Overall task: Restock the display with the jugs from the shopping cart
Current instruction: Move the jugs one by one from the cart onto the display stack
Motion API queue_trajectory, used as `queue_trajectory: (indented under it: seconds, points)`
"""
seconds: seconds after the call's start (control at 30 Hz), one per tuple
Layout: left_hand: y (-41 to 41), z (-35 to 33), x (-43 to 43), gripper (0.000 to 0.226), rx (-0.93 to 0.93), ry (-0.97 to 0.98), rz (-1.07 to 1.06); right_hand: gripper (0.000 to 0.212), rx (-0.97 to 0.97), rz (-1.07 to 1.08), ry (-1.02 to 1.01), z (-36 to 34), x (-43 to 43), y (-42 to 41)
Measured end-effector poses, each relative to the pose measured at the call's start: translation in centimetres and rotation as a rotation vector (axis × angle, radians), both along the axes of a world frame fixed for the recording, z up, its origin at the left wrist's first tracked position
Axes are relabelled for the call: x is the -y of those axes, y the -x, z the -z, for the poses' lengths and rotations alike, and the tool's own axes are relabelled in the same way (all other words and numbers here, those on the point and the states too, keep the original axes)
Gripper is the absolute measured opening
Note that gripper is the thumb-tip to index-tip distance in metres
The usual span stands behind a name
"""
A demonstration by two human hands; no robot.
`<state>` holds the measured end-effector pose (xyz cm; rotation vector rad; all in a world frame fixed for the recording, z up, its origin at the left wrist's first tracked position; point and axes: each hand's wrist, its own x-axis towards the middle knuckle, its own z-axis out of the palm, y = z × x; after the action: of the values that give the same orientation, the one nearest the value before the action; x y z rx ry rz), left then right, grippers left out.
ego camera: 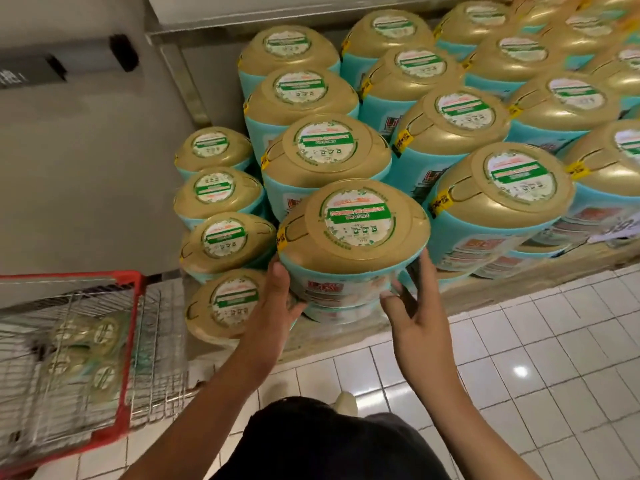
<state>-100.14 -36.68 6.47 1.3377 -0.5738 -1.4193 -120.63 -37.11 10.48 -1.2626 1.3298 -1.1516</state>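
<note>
1. Presently the teal plastic jug with the domed gold lid [353, 230] is up at the front corner of the display [502, 285]. It sits to the right of the red-rimmed wire shopping cart [133, 341] and higher than its rim.
2. The left hand [277, 296] clasps the jug's cart-facing side. The right hand [408, 306] clasps the side away from the cart, and both sets of fingers curve round the body just under the lid.
3. Another jug [346, 311] shows directly beneath it. I cannot tell whether the held one already rests on it or hangs just above.
4. Risk: the lid below is smooth and rounded, so a jug set down off-centre would likely slide.
5. Risk: the neighbouring row of jugs [225, 244], between this corner and the cart, stands a tier lower. It gives no support on that side, so a tipping jug would probably fall onto it or onto the white tiled floor [519, 341].
6. Risk: the hold is on the sides only, with nothing underneath, so easing the squeeze too soon could drop the jug.
7. The jug stands upright with its long axis vertical. Its round green-and-white label faces up, and the yellow tag on the lid rim points toward the cart, like the tags on the jugs behind.
8. More gold-lidded jugs [86, 341] lie in the cart, so restocking looks unfinished.
</note>
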Motion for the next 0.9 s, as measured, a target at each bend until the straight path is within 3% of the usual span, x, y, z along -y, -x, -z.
queue_trajectory:
  seconds: [0.17, 0.3, 0.47, 0.63, 0.9]
  points:
    - [1.2, -0.8, 0.0, 0.059, 0.052, 0.088, 0.054, 0.078, -0.078, 0.004, 0.149, 2.9, -2.1, -0.6]
    - [2.0, -1.4, 0.0, 0.071, 0.077, 0.131, -0.013, 0.075, -0.171, -0.05, 0.194, 4.0, -1.9, -0.6]
    - [2.5, -2.2, -0.4, 0.059, 0.089, 0.134, -0.09, 0.07, -0.162, -0.072, 0.225, 4.6, -1.7, 0.4]
    - [2.7, -2.6, -1.5, 0.077, 0.064, 0.123, -0.194, 0.048, -0.027, -0.036, 0.157, 4.6, -2.5, 0.5]
    - [-2.0, -2.2, -9.1, 0.056, 0.177, 0.114, -0.192, 0.016, 0.001, -0.182, -0.012, 4.8, -6.4, -2.6]
